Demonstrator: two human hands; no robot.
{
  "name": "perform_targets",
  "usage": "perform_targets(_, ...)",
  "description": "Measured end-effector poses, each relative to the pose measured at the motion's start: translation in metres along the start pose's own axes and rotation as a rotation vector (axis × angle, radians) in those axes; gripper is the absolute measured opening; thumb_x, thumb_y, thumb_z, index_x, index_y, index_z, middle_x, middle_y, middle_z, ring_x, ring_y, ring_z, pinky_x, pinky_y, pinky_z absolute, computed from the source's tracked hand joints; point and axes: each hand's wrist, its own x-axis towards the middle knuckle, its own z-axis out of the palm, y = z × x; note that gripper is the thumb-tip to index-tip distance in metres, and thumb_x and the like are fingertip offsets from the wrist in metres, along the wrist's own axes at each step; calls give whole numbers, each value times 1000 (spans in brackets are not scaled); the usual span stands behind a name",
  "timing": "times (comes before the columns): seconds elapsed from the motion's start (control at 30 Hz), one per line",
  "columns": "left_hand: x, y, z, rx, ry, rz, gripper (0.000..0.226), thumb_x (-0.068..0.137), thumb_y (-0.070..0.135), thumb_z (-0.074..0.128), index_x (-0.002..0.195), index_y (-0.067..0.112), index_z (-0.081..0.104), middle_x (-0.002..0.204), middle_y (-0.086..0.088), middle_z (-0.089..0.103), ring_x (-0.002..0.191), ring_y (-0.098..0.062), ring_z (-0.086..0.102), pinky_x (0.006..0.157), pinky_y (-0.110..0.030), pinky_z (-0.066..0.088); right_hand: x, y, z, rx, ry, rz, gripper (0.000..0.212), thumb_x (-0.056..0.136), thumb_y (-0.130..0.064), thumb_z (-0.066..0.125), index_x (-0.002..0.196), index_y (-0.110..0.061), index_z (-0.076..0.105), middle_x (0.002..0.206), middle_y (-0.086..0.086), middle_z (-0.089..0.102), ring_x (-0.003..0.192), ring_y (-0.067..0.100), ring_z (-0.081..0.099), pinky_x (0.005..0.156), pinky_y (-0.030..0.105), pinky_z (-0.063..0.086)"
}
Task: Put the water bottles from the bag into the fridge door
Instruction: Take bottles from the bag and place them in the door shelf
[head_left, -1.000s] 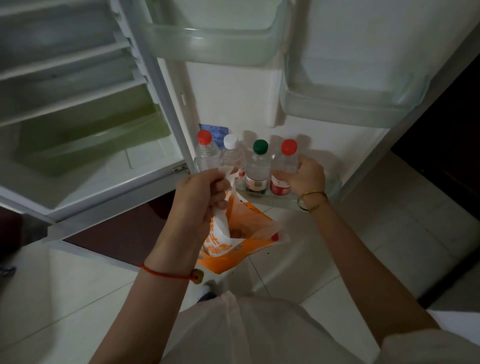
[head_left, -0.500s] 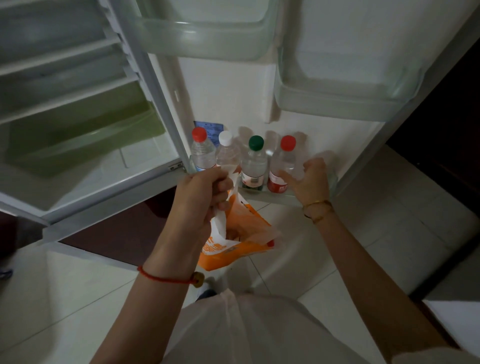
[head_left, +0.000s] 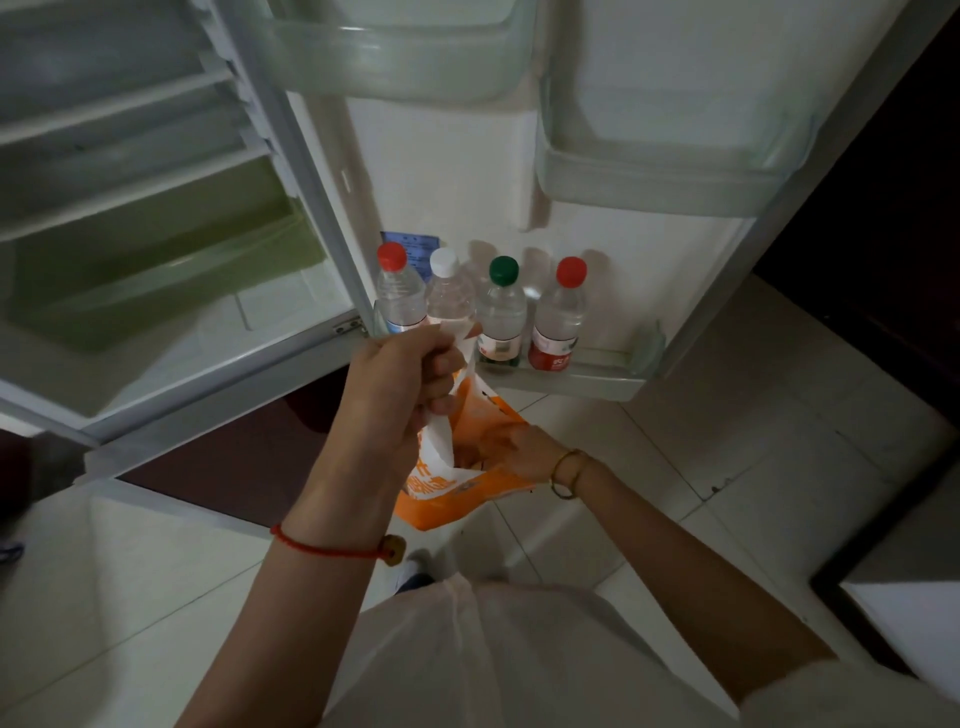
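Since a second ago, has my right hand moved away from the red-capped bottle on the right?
Yes. The right hand left the rightmost red-capped bottle, which stands in the door shelf, and came down toward the person, into the orange bag.

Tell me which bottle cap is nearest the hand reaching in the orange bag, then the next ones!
From the right hand:
1. Right red cap, far right of the row.
2. Green cap, just left of it.
3. White cap, further left.
4. Left red cap, by the hinge.
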Motion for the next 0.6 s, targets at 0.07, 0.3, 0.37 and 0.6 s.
perform_targets(0.07,-2,-3,-1,9,-2,1,25,95,8,45,82,8,66,47,7,37,36,-3,27,37,-14,24,4,-7,4,-71,8,-75,55,89,-15,59,139,3,47,153,22,34,146,33,23,120,31,12)
perform_targets(0.3,-7,-8,-6,2,48,-13,21,94,7,48,103,-2,64,48,6,40,39,-5,28,37,-15,28,9,-23,0,-47,-44,-233,44,96,-18,56,137,-7,44,88,-21,51,77,-7,50,71,10,47)
perform_targets(0.37,-8,-10,-8,-5,53,-19,20,94,7,49,107,-1,62,47,6,39,38,-4,29,36,-15,28,2,-27,-1,0,-88,-226,36,94,-12,56,130,-7,52,81,-22,42,71,-8,42,63,3,40)
perform_targets(0.6,-14,-14,-7,2,37,-38,15,94,5,47,84,5,59,45,6,39,39,-5,27,36,-15,27,21,2,14,28,-78,-89,46,86,-21,69,128,-12,55,116,19,64,105,35,62,69,7,54)
